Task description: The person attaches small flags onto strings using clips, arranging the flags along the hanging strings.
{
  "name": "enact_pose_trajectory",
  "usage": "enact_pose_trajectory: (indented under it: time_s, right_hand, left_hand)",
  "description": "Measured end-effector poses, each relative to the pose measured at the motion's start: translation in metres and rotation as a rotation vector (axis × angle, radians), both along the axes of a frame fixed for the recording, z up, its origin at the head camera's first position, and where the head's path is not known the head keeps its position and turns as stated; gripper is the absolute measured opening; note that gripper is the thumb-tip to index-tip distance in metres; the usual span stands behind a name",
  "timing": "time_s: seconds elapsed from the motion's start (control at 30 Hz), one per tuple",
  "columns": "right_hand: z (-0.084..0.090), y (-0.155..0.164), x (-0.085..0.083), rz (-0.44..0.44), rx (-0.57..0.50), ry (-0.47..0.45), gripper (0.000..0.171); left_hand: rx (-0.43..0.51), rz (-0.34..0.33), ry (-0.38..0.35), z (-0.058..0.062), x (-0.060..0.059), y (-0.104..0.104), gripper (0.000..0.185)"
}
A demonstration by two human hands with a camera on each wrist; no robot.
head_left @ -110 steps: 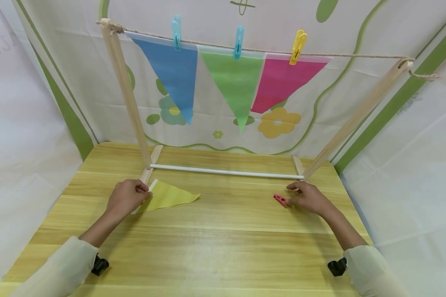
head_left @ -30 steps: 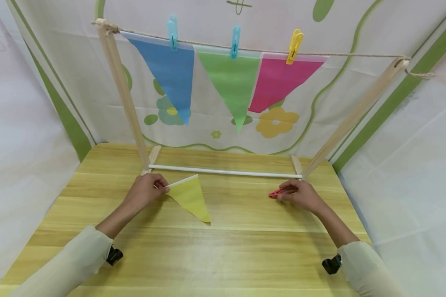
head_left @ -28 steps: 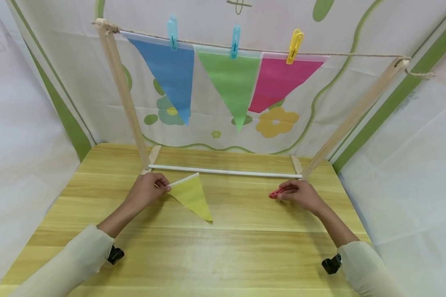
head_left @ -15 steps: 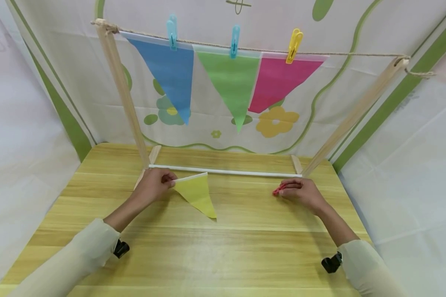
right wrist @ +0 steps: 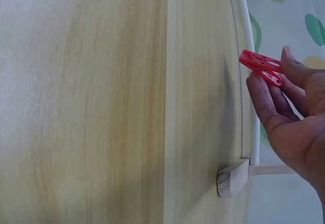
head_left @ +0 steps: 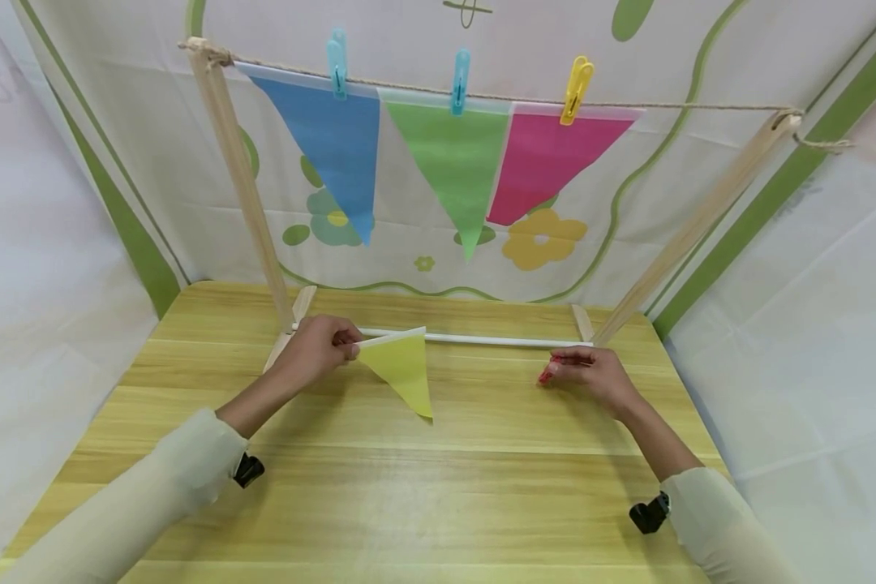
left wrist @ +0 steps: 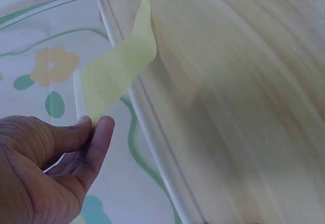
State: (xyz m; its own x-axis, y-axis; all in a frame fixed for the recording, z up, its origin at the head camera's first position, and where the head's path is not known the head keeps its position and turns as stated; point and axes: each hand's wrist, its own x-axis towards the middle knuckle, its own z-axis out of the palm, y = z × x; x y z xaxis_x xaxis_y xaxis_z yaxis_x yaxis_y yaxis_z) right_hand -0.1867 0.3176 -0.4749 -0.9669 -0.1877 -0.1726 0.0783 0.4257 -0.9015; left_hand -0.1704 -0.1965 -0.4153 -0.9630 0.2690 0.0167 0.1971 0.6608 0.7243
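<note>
We've got L hand (head_left: 319, 350) pinching yellow flag (head_left: 403, 373), R hand (head_left: 591, 380) gripping red peg (right wrist: 261, 66); next, probably raise both to rope (head_left: 701, 106).

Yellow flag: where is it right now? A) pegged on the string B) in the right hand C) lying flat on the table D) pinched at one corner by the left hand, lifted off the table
D: the left hand pinches the yellow flag by a top corner, so it hangs point down above the table; the right hand holds a red clothespin.
</note>
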Motion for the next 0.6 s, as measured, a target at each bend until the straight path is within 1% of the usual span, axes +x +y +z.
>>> enact_pose_trajectory:
  time_s: [0.07,0.3,0.4,0.6]
  right_hand:
    - [0.0,-0.001,-0.001,-0.006,-0.019,0.0,0.06]
    - [0.0,-0.004,-0.002,-0.029,-0.161,-0.012,0.06]
    - [0.0,-0.005,-0.002,-0.036,-0.176,-0.011,0.059]
    - [0.001,-0.008,-0.002,-0.043,-0.123,0.007,0.059]
  left_hand:
    - [0.006,-0.006,-0.007,0.003,-0.001,0.002,0.012]
    - [0.009,-0.015,-0.021,0.012,-0.003,0.01,0.01]
    - [0.007,-0.022,-0.022,0.015,-0.003,0.013,0.01]
    - [-0.009,-0.016,0.02,0.021,-0.005,0.019,0.01]
